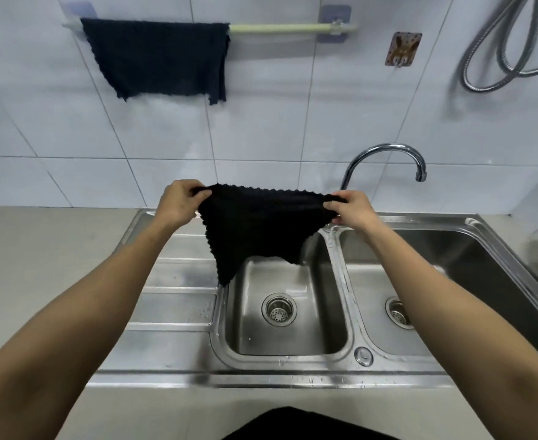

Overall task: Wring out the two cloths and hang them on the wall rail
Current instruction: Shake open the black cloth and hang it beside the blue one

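Black, textured fabric is stretched between the person's two hands above the smaller basin of the steel sink (pixel 334 258): this is the second cloth (pixel 258 230), held by its top corners. The left hand (pixel 179 203) is closed on the left corner, the right hand (pixel 350 208) pinched shut on the right one, so the top edge runs fairly taut between them while the body droops to a point over the basin, clear of its floor. The cloth appears soft and limp, light enough for a fingertip grip, and probably damp, so it may cling and fold on itself; the corners, as now taken, look like the sound place to hold it for draping. Up on the tiled wall, the first cloth (pixel 163 58) already hangs over the left half of the wall rail (pixel 280 28), which leaves the right half of the bar bare. The held cloth sits well below that rail and somewhat nearer the tap (pixel 388 157). Judged from this, one cloth is done and the remaining one is spread ready to be lifted onto the free stretch.
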